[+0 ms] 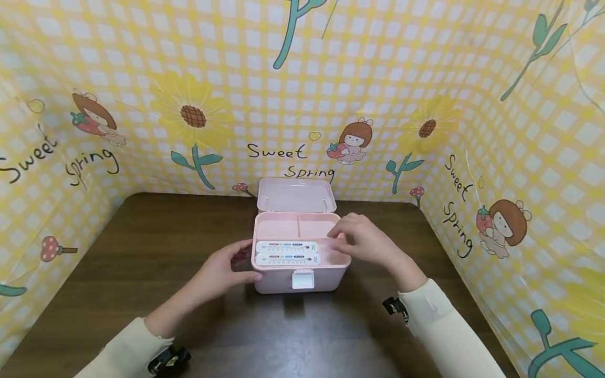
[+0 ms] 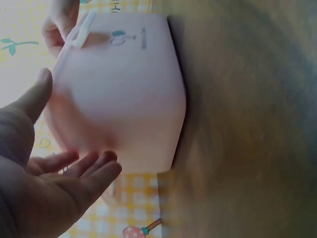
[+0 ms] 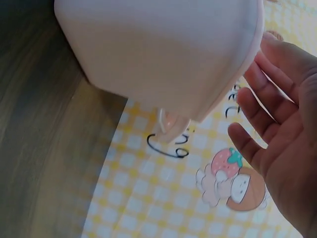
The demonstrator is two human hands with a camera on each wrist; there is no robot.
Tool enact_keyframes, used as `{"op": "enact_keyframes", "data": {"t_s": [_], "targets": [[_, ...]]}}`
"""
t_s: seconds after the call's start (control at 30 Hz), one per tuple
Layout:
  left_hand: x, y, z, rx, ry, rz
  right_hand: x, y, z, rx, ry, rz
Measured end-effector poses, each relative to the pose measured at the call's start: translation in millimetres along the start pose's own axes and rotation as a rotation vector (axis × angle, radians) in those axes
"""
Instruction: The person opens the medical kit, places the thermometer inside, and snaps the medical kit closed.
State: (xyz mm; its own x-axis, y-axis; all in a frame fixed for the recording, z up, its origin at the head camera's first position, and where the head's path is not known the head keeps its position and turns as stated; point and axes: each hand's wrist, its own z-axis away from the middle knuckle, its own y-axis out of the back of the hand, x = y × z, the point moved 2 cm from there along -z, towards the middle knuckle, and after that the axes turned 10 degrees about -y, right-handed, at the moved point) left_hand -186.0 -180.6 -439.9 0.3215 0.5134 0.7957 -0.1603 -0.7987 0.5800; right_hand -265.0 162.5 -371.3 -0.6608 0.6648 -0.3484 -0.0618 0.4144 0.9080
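Observation:
A pale pink storage box [image 1: 279,281] stands on the table with its lid [image 1: 295,195] raised at the back. Divided compartments fill its top. In the front compartment lie two flat white strips [image 1: 285,259] printed with scale marks and coloured labels, one behind the other. My left hand [image 1: 218,270] is at the box's left end, thumb by the front corner and fingers extended along the side. Over the right end of the compartments is my right hand [image 1: 364,239], its fingers loosely bent at the rim. Its palm [image 3: 290,144] shows nothing held in the right wrist view.
A white latch [image 1: 303,279] hangs on the box's front. The dark wooden table [image 1: 198,220] extends around the box. Yellow checked cloth [image 1: 264,105] with flowers and cartoon figures walls in the back and both sides.

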Motion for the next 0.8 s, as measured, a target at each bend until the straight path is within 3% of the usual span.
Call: {"op": "enact_keyframes", "data": {"t_s": [0.17,0.37,0.6,0.8], "targets": [[-0.5,15.3,-5.2,-0.039,0.004,0.010,18.5,2.7,1.5,0.118,-0.063,-0.068],[-0.8,29.4,-20.1,0.011,-0.001,0.005,37.5,0.9,1.0,0.218,-0.233,-0.181],[-2.8,43.1,-45.4,0.085,0.021,-0.015,52.9,-7.3,-4.7,0.247,-0.382,-0.324],[-9.7,42.8,-74.4,0.069,0.084,0.003,65.3,-23.5,-15.3,0.233,-0.477,-0.426]]}}
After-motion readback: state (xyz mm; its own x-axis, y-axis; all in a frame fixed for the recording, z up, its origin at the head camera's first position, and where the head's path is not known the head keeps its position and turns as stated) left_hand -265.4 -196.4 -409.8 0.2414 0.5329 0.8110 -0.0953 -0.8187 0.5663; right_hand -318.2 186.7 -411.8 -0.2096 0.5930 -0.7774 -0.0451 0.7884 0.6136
